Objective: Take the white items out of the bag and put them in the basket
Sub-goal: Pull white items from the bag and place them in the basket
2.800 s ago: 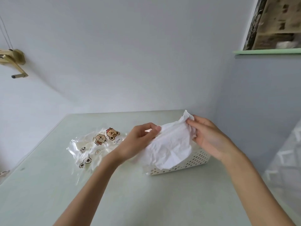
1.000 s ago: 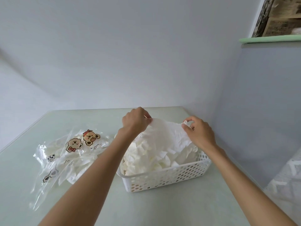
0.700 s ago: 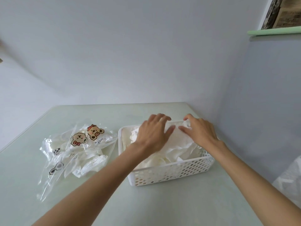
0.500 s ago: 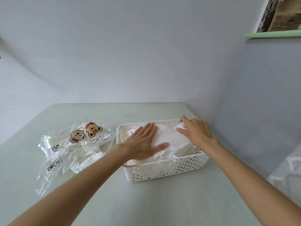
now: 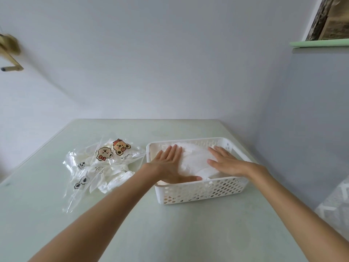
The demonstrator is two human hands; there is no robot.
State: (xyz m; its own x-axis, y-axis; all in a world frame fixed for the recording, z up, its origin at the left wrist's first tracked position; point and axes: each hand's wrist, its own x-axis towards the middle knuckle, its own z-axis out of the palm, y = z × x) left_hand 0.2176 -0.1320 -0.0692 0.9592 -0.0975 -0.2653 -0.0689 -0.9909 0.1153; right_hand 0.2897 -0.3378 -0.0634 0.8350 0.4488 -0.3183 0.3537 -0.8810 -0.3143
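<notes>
**Both palms flat on the white sheet in the basket**

The white sheet (image 5: 196, 159) is thin, soft and creased, folded into a rough pad that fills most of the basket (image 5: 204, 190). It lies inside the basket, on top of other white pieces whose edges show at the basket's near left corner (how many lie under it cannot be told). The basket is white plastic, rectangular, its walls pierced with small holes, and it stands on the pale green table (image 5: 170, 233).

Left of the basket, just beside it, lies the bag (image 5: 102, 167): clear crinkled plastic printed with cartoon bears, flat on the table, with more white pieces inside it.

The left hand (image 5: 170, 163) reaches over the basket's near left corner, palm down, fingers straight and together, pointing toward the basket's far wall, thumb spread along the near wall. It presses flat on the sheet and grips nothing. The right hand (image 5: 224, 163) comes in over the basket's right side, palm down, fingers straight and slightly spread, pointing toward the far left corner. It too lies flat on the sheet, grasping nothing. Both forearms are bare.
</notes>
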